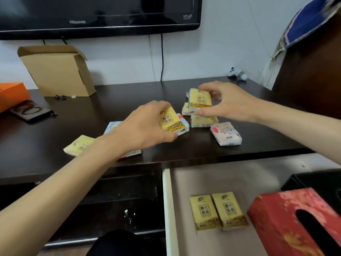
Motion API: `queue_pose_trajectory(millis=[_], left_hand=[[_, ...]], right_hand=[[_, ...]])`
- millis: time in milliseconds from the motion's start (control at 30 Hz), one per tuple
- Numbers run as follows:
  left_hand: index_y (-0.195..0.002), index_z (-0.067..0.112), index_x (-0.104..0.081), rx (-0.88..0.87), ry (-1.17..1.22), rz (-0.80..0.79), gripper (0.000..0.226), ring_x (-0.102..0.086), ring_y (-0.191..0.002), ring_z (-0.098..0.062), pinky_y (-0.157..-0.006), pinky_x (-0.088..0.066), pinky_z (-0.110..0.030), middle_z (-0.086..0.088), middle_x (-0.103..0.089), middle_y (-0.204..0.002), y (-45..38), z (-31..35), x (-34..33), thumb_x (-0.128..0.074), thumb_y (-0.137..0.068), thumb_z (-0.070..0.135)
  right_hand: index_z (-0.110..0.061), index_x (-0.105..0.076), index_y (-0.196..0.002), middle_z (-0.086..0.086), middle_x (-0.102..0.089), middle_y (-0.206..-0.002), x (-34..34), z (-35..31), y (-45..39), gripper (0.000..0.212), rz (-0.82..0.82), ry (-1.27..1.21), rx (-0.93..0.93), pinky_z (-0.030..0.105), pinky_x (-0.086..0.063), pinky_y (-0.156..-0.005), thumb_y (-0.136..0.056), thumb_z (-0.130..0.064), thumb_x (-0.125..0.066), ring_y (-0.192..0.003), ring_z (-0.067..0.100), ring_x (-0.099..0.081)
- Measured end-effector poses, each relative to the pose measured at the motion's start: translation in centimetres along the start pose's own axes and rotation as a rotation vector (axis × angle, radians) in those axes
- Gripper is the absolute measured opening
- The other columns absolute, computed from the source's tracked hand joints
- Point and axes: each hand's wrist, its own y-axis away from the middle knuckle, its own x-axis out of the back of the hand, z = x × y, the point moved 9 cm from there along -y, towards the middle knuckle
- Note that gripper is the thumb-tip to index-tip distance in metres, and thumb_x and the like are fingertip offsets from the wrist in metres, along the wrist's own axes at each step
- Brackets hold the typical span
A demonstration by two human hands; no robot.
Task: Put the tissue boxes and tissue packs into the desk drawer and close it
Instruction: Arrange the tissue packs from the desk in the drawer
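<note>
My left hand point(145, 126) grips a yellow tissue pack point(170, 120) above a white patterned pack on the dark desk point(92, 115). My right hand point(228, 102) holds another yellow tissue pack point(200, 99) lifted over two more yellow packs point(203, 121). A white pack with red print point(226, 133) lies to the right, a pale yellow pack point(79, 145) to the left, and a blue-white pack is partly hidden under my left wrist. The open drawer point(168, 200) at lower right holds two yellow packs point(217, 211) and a red tissue box point(287, 224).
A cardboard box point(57, 71) stands at the back left, with an orange box point(13, 95) and a dark phone-like object point(31, 111) further left. A television point(99, 15) hangs above. A black box point(317, 182) sits at the drawer's right. Small white items point(237, 73) lie at the back right.
</note>
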Motion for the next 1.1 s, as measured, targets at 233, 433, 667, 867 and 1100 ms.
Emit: queue_pose_trajectory(millis=[233,433,667,867,1100], left_hand=[[-0.127,0.042,-0.049,-0.116,0.211,-0.259,0.071,-0.057,-0.098,0.007,-0.083,-0.051,-0.022,0.024,-0.059,-0.106,7.1,6.9,-5.0,-0.075,-0.063,0.059],[-0.123,0.043,-0.046,-0.228,0.026,-0.4,0.061,-0.042,-0.105,0.003,-0.088,-0.041,-0.018,0.023,-0.043,-0.113,13.8,10.1,-11.4,-0.07,-0.069,0.061],[-0.112,0.04,-0.041,-0.268,-0.064,-0.482,0.054,-0.035,-0.102,-0.003,-0.088,-0.043,-0.028,0.018,-0.041,-0.112,17.2,10.8,-14.7,-0.066,-0.07,0.063],[-0.108,0.031,-0.043,-0.297,-0.237,-0.498,0.047,-0.037,-0.108,-0.012,-0.07,-0.032,-0.028,0.009,-0.042,-0.115,17.9,11.1,-15.8,-0.064,-0.076,0.059],[-0.114,0.027,-0.045,-0.34,-0.327,-0.515,0.056,-0.04,-0.108,-0.015,-0.075,-0.032,-0.031,0.007,-0.043,-0.119,18.2,10.8,-16.3,-0.061,-0.077,0.065]], right_hand=[[-0.041,-0.05,-0.14,-0.023,-0.058,-0.12,-1.1,0.8,14.1,0.084,-0.108,0.095,-0.003,0.037,-0.055,-0.097,-0.068,-0.079,-0.071,-0.114,0.001,-0.062],[-0.045,-0.029,-0.158,-0.023,-0.036,-0.155,-5.1,2.2,23.4,0.093,-0.264,0.322,0.062,0.023,-0.031,-0.116,-0.078,-0.08,-0.059,-0.142,0.001,-0.037],[-0.027,-0.035,-0.159,-0.002,-0.041,-0.158,-8.0,0.9,25.7,0.089,-0.4,0.465,0.12,0.032,-0.022,-0.119,-0.085,-0.074,-0.05,-0.144,0.018,-0.035],[-0.031,-0.04,-0.145,-0.015,-0.051,-0.135,-9.8,0.1,25.8,0.078,-0.476,0.62,0.104,0.032,-0.01,-0.117,-0.083,-0.078,-0.048,-0.135,0.012,-0.039],[-0.036,-0.044,-0.107,-0.02,-0.042,-0.104,-11.0,0.1,25.9,0.062,-0.593,0.688,0.089,0.047,-0.005,-0.123,-0.074,-0.088,-0.048,-0.107,0.007,-0.04]])
